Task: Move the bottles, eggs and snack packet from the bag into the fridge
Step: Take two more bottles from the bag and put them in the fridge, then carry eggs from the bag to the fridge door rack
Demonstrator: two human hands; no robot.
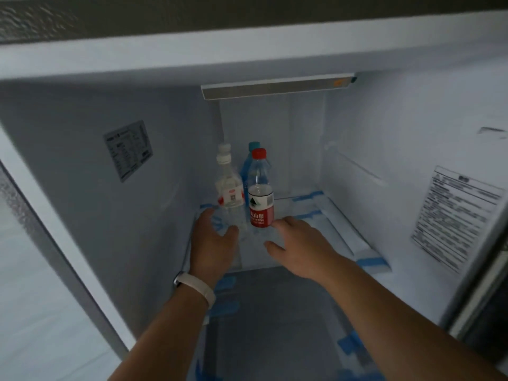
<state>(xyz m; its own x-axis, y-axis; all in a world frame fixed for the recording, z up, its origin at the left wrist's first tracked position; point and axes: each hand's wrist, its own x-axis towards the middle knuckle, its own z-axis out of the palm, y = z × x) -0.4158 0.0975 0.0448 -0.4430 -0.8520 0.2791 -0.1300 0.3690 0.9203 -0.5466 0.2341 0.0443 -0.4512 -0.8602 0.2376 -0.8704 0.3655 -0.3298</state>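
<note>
Three bottles (pixel 229 185) (pixel 251 158) (pixel 261 192), two hands (pixel 213 239) (pixel 301 243), two stickers (pixel 128 151) (pixel 461 218).

I see clear, glossy plastic on the red-capped bottle (pixel 260 188) and white-capped bottle (pixel 229 185). The fridge wall (pixel 165 160) at nine o'clock looks smooth matt plastic; the light strip (pixel 277 88) at twelve looks brushed metal.

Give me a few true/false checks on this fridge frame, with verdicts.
1. The red-cap bottle lies on its side. False: it stands upright.
2. The blue-cap bottle stands behind the red-cap bottle. True.
3. Eggs sit on the shelf. False: only three bottles show there.
4. The wristband is on the right wrist. False: it is on the left wrist.
5. The white-cap bottle stands left of the red-cap bottle. True.
</note>
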